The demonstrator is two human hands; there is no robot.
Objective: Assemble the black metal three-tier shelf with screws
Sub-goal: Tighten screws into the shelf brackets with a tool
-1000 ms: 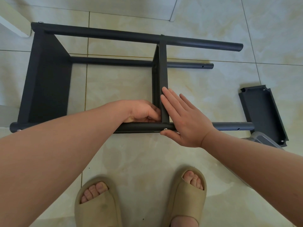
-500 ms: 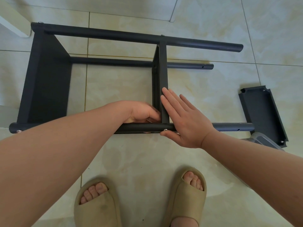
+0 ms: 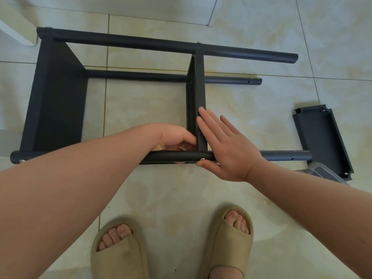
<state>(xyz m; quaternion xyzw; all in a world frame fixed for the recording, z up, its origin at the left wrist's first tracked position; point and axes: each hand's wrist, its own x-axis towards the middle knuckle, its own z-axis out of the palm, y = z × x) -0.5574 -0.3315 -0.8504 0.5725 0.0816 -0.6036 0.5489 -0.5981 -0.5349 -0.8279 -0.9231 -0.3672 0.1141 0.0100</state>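
On the tiled floor [image 3: 251,109], steadying the side-lying shelf [image 3: 128,42]: right hand [image 3: 227,150] flat, fingers [image 3: 207,125] straight against the middle tier [image 3: 199,87]; left hand [image 3: 173,137] curled at the joint, grasp unclear. Seemingly two tiers screwed on, third tier [image 3: 322,137] loose on the floor, well apart.

matt black metal shelf [image 3: 60,101], glossy tiles [image 3: 251,23]

Glossy cream marbled floor tiles [image 3: 251,27] with thin grey grout lines fill the view. A white painted furniture edge [image 3: 14,31] juts in at the upper left corner. Low in the view, two beige foam slide sandals stand side by side on the tiles, the left sandal [image 3: 118,256] and the right sandal [image 3: 229,240], toes showing. A grey translucent plastic piece [image 3: 320,172] lies at the right, partly hidden.
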